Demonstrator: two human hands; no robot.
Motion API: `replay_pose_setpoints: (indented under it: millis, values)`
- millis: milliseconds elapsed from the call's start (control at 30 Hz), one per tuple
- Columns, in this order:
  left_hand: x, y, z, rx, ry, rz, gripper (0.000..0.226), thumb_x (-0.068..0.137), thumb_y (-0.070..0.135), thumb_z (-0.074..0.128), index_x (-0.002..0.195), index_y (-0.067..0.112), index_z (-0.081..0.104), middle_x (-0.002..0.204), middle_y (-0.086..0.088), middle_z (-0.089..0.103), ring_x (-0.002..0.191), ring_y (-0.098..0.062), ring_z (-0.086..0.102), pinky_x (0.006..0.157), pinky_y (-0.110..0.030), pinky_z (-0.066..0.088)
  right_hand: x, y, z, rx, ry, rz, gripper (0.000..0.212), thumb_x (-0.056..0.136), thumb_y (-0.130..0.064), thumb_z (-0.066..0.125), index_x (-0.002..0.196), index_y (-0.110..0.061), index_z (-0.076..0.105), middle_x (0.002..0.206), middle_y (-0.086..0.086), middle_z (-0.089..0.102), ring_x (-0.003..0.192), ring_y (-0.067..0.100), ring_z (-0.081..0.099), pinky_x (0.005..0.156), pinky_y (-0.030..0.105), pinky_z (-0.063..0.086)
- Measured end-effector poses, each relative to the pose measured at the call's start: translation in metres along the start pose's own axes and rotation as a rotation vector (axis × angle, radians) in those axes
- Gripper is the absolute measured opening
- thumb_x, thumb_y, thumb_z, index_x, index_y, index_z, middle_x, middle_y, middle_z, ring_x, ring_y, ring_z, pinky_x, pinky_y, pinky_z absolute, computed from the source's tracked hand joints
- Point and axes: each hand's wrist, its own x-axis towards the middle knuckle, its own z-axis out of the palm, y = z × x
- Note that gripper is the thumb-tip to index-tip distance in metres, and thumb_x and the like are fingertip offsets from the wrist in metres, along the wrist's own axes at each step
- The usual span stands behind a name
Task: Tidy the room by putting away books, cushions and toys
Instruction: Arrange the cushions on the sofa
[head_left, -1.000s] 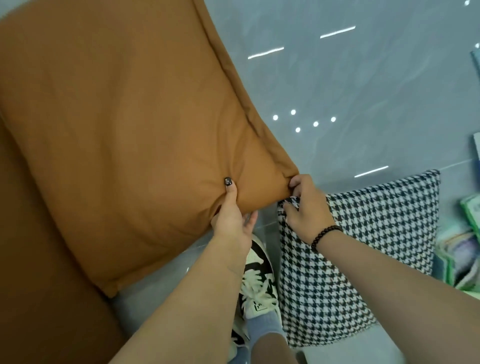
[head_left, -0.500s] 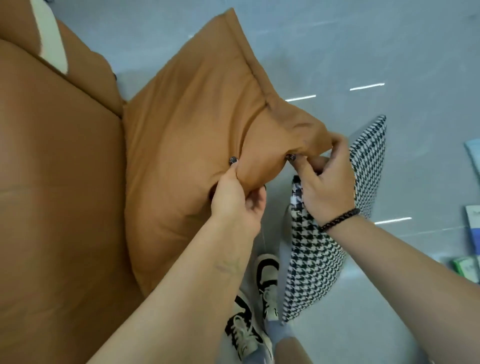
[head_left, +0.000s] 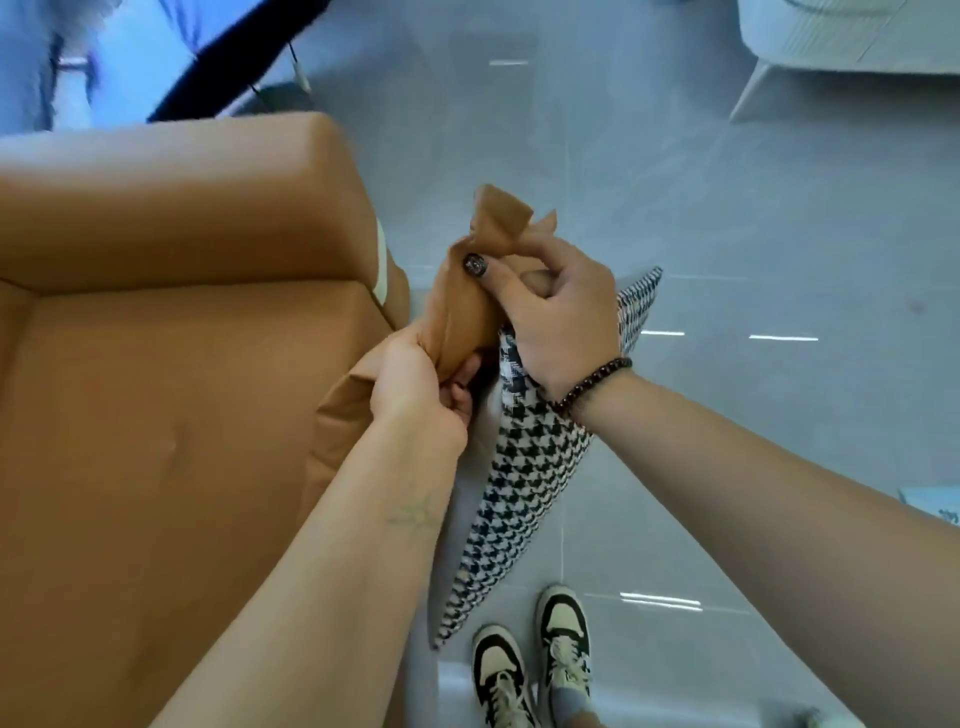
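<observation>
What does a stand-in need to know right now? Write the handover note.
Left hand grips the brown cushion lower down; right hand pinches its top corner and also holds the houndstooth cushion, which hangs toward the floor. Both cushions are at the edge of the brown sofa, neither set down on it. Left: place both cushions; books and toys are not in view.

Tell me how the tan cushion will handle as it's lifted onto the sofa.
Probably soft and floppy: the tan cushion bunches where the left hand and right hand grip it. Likely light, since pinched fabric carries it. Its cover may slip from that grip.
</observation>
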Motion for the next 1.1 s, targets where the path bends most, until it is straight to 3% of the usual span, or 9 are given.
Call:
replay_pose_setpoints:
  millis: [100, 167, 333, 433, 500, 600, 933, 1033, 1100]
  values:
    - [-0.055, 0.036, -0.011, -0.056, -0.008, -0.003, 0.032, 0.097, 0.035, 0.044, 0.119, 0.016, 0.059, 0.076, 0.000, 0.067, 0.038, -0.007, 0.060, 0.033, -0.009, 0.030, 0.001, -0.073, 0.011, 0.028, -0.087, -0.020, 0.014, 0.081, -0.021, 0.077, 0.094, -0.015, 0.072, 0.049, -0.026, 0.055, 0.056, -0.005, 0.055, 0.075, 0.030, 0.055]
    - [-0.093, 0.059, -0.019, -0.080, 0.021, 0.033, 0.026, 0.096, 0.033, 0.045, 0.108, 0.016, 0.060, 0.066, 0.000, 0.067, 0.038, -0.006, 0.060, 0.033, -0.009, 0.029, -0.002, -0.117, 0.014, 0.051, -0.161, -0.025, 0.012, 0.082, -0.019, 0.077, 0.092, -0.016, 0.072, 0.047, -0.027, 0.054, 0.053, -0.006, 0.055, 0.068, 0.025, 0.052]
    - [-0.155, 0.094, -0.032, -0.168, 0.113, 0.108, 0.021, 0.095, 0.030, 0.047, 0.098, 0.014, 0.060, 0.078, -0.002, 0.065, 0.036, -0.006, 0.057, 0.032, -0.010, 0.029, -0.007, -0.186, 0.018, 0.199, -0.351, 0.007, 0.015, 0.079, -0.014, 0.078, 0.087, -0.022, 0.068, 0.080, 0.000, 0.076, 0.080, 0.014, 0.073, 0.081, 0.040, 0.059]
    - [-0.182, 0.104, -0.038, -0.263, 0.166, 0.134, 0.019, 0.094, 0.028, 0.049, 0.084, 0.015, 0.058, 0.059, 0.002, 0.061, 0.034, -0.006, 0.054, 0.032, -0.011, 0.028, -0.005, -0.212, 0.013, 0.216, -0.478, -0.028, 0.015, 0.079, -0.014, 0.079, 0.089, -0.021, 0.069, 0.061, -0.013, 0.068, 0.059, 0.004, 0.065, 0.069, 0.031, 0.058]
    - [-0.195, 0.108, -0.042, -0.337, 0.199, 0.131, 0.017, 0.093, 0.030, 0.051, 0.085, 0.015, 0.056, 0.066, 0.002, 0.059, 0.033, -0.007, 0.054, 0.032, -0.011, 0.027, 0.002, -0.224, 0.003, 0.200, -0.498, -0.051, 0.018, 0.079, -0.014, 0.079, 0.094, -0.017, 0.070, 0.043, -0.019, 0.048, 0.040, -0.001, 0.041, 0.049, 0.015, 0.041]
    - [-0.225, 0.112, -0.053, -0.446, 0.251, 0.161, 0.019, 0.092, 0.030, 0.051, 0.085, 0.014, 0.056, 0.072, 0.000, 0.055, 0.032, -0.008, 0.053, 0.033, -0.010, 0.026, 0.021, -0.252, -0.010, 0.197, -0.519, -0.038, 0.022, 0.078, -0.017, 0.081, 0.098, -0.016, 0.071, 0.042, -0.013, 0.032, 0.039, 0.005, 0.021, 0.044, 0.020, 0.021]
    - [-0.333, 0.167, -0.114, -0.403, 0.401, 0.575, 0.028, 0.089, 0.021, 0.052, 0.062, 0.022, 0.048, 0.039, 0.008, 0.045, 0.031, -0.006, 0.038, 0.035, -0.013, 0.023, 0.025, -0.367, 0.018, 0.061, -0.741, -0.211, 0.020, 0.076, -0.013, 0.076, 0.095, -0.018, 0.072, 0.035, -0.015, 0.038, 0.033, 0.003, 0.032, 0.043, 0.013, 0.031]
    - [-0.358, 0.183, -0.141, -0.268, 0.480, 0.783, 0.034, 0.078, 0.024, 0.064, 0.046, 0.021, 0.053, 0.044, 0.009, 0.047, 0.040, -0.007, 0.045, 0.043, -0.017, 0.032, 0.014, -0.391, 0.043, 0.032, -0.807, -0.241, 0.022, 0.074, -0.011, 0.075, 0.094, -0.020, 0.073, 0.038, -0.014, 0.041, 0.036, 0.001, 0.035, 0.046, 0.013, 0.035]
    - [-0.367, 0.193, -0.161, -0.102, 0.527, 0.857, 0.014, 0.059, 0.028, 0.074, 0.057, 0.021, 0.062, 0.061, 0.004, 0.056, 0.060, -0.014, 0.055, 0.054, -0.022, 0.037, 0.007, -0.403, 0.056, 0.013, -0.869, -0.248, 0.027, 0.076, -0.001, 0.066, 0.096, -0.018, 0.073, 0.037, -0.014, 0.044, 0.033, 0.001, 0.035, 0.043, 0.012, 0.034]
